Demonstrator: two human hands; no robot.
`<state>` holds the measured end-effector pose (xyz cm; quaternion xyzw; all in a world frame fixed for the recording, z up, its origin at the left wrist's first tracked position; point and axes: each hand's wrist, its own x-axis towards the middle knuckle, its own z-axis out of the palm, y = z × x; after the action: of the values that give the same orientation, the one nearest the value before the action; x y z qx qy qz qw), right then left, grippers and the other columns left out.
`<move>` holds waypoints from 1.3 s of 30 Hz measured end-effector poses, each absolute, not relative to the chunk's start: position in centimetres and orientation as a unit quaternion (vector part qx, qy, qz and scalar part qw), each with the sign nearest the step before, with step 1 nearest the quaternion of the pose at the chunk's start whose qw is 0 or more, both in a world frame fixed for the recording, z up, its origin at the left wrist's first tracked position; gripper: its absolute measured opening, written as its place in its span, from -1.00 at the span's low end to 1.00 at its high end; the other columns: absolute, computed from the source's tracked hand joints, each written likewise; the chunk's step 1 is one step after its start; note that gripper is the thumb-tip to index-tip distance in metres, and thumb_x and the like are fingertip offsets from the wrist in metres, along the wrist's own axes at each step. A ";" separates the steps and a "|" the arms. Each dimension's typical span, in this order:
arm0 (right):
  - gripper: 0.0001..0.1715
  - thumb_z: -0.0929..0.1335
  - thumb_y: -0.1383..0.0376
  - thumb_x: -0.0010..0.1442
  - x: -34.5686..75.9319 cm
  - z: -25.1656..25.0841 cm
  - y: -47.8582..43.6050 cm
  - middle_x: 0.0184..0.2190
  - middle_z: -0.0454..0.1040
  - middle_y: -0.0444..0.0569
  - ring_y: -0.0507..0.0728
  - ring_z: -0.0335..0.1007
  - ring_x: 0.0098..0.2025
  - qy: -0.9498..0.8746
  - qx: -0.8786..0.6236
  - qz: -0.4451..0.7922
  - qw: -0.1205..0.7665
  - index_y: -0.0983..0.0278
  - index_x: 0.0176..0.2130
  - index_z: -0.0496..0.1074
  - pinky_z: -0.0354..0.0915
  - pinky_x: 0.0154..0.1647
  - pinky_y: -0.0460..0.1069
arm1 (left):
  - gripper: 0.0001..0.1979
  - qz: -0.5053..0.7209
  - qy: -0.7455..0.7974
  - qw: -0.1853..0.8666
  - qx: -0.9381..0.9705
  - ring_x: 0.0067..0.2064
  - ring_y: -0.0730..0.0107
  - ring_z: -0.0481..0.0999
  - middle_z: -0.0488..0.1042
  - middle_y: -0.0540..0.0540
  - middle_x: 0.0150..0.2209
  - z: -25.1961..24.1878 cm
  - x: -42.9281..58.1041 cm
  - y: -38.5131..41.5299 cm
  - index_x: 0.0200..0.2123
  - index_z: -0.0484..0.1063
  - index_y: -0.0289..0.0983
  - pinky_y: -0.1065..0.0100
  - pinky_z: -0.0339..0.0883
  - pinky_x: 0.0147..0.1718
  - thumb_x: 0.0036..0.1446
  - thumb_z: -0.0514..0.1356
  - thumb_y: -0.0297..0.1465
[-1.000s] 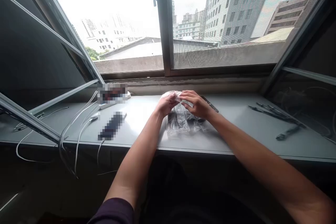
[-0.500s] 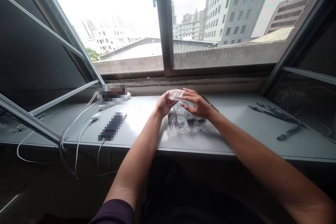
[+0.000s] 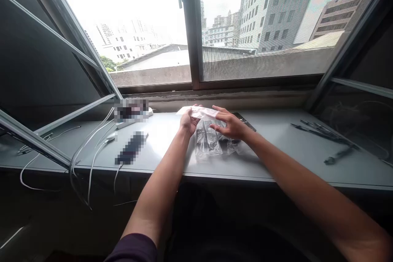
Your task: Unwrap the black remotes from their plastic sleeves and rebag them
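Observation:
A thin white sheet or wrapper (image 3: 204, 112) stretches between my two hands above the desk. My left hand (image 3: 189, 124) is closed on its left part, with a pale end sticking out past the fingers to the left. Against the right end of the wrapper is my right hand (image 3: 231, 125), its fingers partly spread and the thumb apart. Clear plastic bags (image 3: 210, 143) with dark items inside lie on the desk below the hands. Behind my right hand a black remote control (image 3: 244, 121) is partly hidden.
The grey desk (image 3: 276, 143) runs below a window. On its left are white cables (image 3: 92, 143), a white power strip (image 3: 150, 111) and a blurred-out dark phone-like object (image 3: 131, 148). Dark cables (image 3: 319, 131) lie on the right. Metal frames slope at both sides.
The white wrapper now looks longer and flatter, with an end showing left of my left hand. My left hand has shifted slightly left and turned; my right hand has barely moved.

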<state>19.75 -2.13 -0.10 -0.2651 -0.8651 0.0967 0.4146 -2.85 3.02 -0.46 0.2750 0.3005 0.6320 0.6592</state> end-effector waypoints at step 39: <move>-0.56 0.52 0.01 0.42 20.2 1.4 -3.2 0.55 0.29 0.12 0.42 -0.04 0.66 -0.862 -0.330 0.194 0.332 0.05 0.20 0.71 0.31 0.49 0.28 | -0.45 0.771 0.262 0.577 0.065 -0.05 0.28 0.75 0.68 -0.33 0.05 -0.4 -5.2 4.2 0.26 0.45 -0.37 0.29 0.65 -0.01 0.65 -0.19 -0.18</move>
<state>20.25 -3.16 1.37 -0.3302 -0.8621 0.1936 0.3321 -5.15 4.23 -0.40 0.0651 0.2617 0.7708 0.5771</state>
